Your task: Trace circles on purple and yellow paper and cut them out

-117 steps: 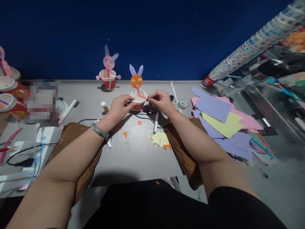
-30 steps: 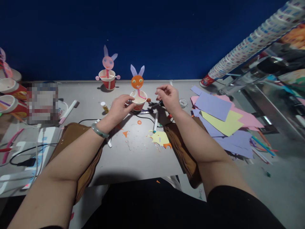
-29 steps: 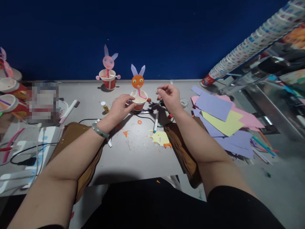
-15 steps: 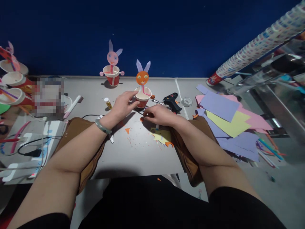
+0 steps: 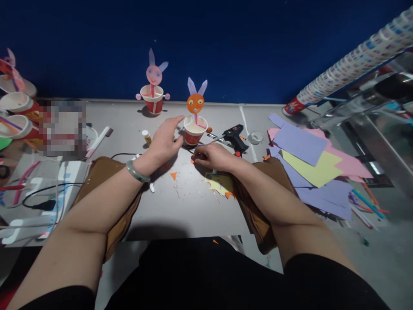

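Observation:
A red and white paper cup (image 5: 193, 137) stands upright, and from it rises an orange paper rabbit head (image 5: 195, 103) with pale purple ears on a bent straw. My left hand (image 5: 166, 138) is just left of this cup, thumb and fingers spread, with a narrow gap to its side. Low over the table in front of the cup, my right hand (image 5: 211, 156) has its fingers pinched together. At their tips shows a small orange paper disc (image 5: 192, 161), partly hidden. Another orange disc (image 5: 209, 129) shows at the cup's right side.
Behind stands a cup with a pink rabbit head (image 5: 154, 75). A black glue gun (image 5: 236, 137) and a tape roll (image 5: 255, 137) lie to the right, beside coloured paper sheets (image 5: 300, 144). A small bottle (image 5: 146, 137), more cups (image 5: 19, 105) and power strips (image 5: 61, 193) are left.
My left hand has come slightly away from the cup, its fingers spreading. The right hand stays nearly in place with its fingers pinched. The view has shifted a little.

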`<state>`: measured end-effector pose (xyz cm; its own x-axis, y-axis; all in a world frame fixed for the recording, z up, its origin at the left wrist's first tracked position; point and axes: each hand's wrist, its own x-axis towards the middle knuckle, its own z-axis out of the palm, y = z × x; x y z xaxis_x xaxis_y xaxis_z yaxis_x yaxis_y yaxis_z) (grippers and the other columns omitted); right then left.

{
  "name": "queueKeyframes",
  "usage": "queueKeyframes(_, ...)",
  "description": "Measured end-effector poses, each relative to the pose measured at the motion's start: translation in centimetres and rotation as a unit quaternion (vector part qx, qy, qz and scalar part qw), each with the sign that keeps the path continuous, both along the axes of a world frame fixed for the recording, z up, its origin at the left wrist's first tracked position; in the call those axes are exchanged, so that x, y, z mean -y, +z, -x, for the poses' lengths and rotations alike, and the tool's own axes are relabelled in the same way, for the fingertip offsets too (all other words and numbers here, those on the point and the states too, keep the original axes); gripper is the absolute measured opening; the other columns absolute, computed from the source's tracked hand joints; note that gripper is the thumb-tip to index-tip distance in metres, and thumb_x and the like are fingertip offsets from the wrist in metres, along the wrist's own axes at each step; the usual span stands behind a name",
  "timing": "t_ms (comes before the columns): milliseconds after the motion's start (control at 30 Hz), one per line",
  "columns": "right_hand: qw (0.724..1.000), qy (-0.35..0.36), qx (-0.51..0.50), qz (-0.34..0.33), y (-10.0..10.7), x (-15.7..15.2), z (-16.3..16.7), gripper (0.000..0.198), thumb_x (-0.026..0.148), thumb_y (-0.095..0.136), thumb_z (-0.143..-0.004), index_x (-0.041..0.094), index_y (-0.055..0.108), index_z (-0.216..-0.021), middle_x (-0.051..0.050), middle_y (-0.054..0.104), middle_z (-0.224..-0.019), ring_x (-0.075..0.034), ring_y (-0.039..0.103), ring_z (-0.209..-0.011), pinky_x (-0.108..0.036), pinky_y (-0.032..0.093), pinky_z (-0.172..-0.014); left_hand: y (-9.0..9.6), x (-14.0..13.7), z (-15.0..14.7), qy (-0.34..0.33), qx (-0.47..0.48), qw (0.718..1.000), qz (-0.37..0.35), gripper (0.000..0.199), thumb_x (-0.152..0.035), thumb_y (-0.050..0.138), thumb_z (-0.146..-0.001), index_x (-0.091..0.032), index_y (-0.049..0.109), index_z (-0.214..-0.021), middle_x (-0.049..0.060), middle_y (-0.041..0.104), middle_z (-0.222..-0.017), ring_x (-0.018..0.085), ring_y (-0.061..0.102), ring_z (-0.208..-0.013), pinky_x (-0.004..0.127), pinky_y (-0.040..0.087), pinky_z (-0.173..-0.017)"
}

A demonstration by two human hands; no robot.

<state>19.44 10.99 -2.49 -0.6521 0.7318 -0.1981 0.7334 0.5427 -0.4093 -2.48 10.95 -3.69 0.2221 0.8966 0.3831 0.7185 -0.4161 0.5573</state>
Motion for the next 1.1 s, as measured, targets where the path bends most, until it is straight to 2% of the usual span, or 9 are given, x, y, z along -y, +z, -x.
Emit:
queueKeyframes(67,1.000,0.002,-0.011,-0.001,0.1,0.0,-0.2,0.018,0.021,0.068,-0.088,0.020,0.079,-0.102,-0.003,0.074,-0.077,-0.014,0.058,-0.066,-0.026,0.034,-0.064,1.0,1.0,-0.2,0.011,-0.006,0.999,-0.029,0.043,-0.015,0.057,-0.087,-0.018,0.059,-0.131,0.012,0.067,-0.128,0.025,0.062,-0.117,0.040,0.054,-0.099)
queueKeyframes(167,1.000,-0.006,-0.013,-0.009,-0.2,0.0,-0.2,0.017,0.020,0.067,-0.087,0.021,0.079,-0.099,-0.001,0.071,-0.071,-0.013,0.053,-0.060,-0.026,0.032,-0.062,2.3,2.5,-0.6,-0.006,-0.019,0.999,-0.034,0.016,-0.021,0.055,-0.093,-0.021,0.066,-0.105,0.007,0.071,-0.101,0.021,0.065,-0.096,0.035,0.053,-0.087)
queueKeyframes(300,1.000,-0.006,-0.009,-0.023,-0.9,0.0,0.1,0.016,0.022,0.064,-0.090,0.021,0.078,-0.097,-0.002,0.072,-0.072,-0.013,0.053,-0.060,-0.026,0.032,-0.062,2.5,3.3,-1.3,-0.052,-0.072,0.996,0.013,0.014,-0.023,0.055,-0.092,-0.021,0.068,-0.089,0.004,0.072,-0.085,0.017,0.064,-0.077,0.032,0.048,-0.070)
queueKeyframes(500,0.999,-0.006,0.008,-0.043,-1.5,0.0,0.6,0.017,0.024,0.061,-0.093,0.019,0.076,-0.097,-0.008,0.079,-0.093,-0.019,0.066,-0.077,-0.027,0.034,-0.065,0.9,2.4,-1.0,-0.067,-0.198,0.972,0.109,0.015,-0.022,0.059,-0.086,-0.021,0.074,-0.090,0.007,0.077,-0.087,0.025,0.068,-0.081,0.037,0.050,-0.073)
queueKeyframes(633,0.999,-0.005,0.001,-0.045,-1.3,-0.3,0.0,0.015,0.025,0.063,-0.092,0.019,0.076,-0.096,-0.007,0.078,-0.087,-0.018,0.063,-0.073,-0.027,0.034,-0.064,0.6,1.9,-0.5,-0.022,-0.206,0.970,0.127,0.016,-0.024,0.060,-0.086,-0.022,0.076,-0.086,0.008,0.075,-0.080,0.026,0.068,-0.078,0.037,0.050,-0.071)
queueKeyframes(800,0.984,-0.006,-0.146,-0.101,-0.9,-0.4,-1.0,0.012,0.030,0.064,-0.090,0.020,0.071,-0.088,-0.002,0.072,-0.075,-0.015,0.058,-0.064,-0.027,0.038,-0.064,1.7,1.8,-0.5,-0.023,-0.150,0.983,0.101,0.013,-0.024,0.061,-0.087,-0.021,0.073,-0.085,0.006,0.074,-0.080,0.022,0.066,-0.075,0.036,0.049,-0.071)
queueKeyframes(900,0.955,-0.059,-0.234,-0.171,-0.7,-0.2,-1.1,0.022,0.036,0.058,-0.096,0.019,0.070,-0.103,-0.004,0.073,-0.079,-0.015,0.061,-0.065,-0.028,0.043,-0.067,2.3,2.0,-0.6,-0.042,-0.095,0.993,0.063,0.013,-0.025,0.059,-0.090,-0.021,0.072,-0.091,0.005,0.075,-0.083,0.019,0.064,-0.073,0.034,0.048,-0.070)
queueKeyframes(1000,0.950,-0.090,-0.206,-0.215,-0.9,-0.4,-1.0,0.033,0.035,0.055,-0.098,0.018,0.067,-0.124,-0.008,0.077,-0.089,-0.019,0.069,-0.075,-0.030,0.047,-0.071,2.2,2.0,-0.5,-0.036,-0.100,0.993,0.056,0.013,-0.024,0.059,-0.090,-0.020,0.071,-0.092,0.005,0.074,-0.083,0.020,0.064,-0.073,0.034,0.048,-0.070)
queueKeyframes(1100,0.954,-0.094,-0.159,-0.235,-1.6,-1.0,-0.8,0.034,0.032,0.052,-0.100,0.018,0.067,-0.127,-0.011,0.079,-0.102,-0.023,0.073,-0.089,-0.032,0.049,-0.075,1.5,1.8,-0.5,-0.032,-0.141,0.987,0.071,0.014,-0.024,0.059,-0.088,-0.021,0.072,-0.090,0.006,0.075,-0.083,0.022,0.066,-0.076,0.036,0.049,-0.072)
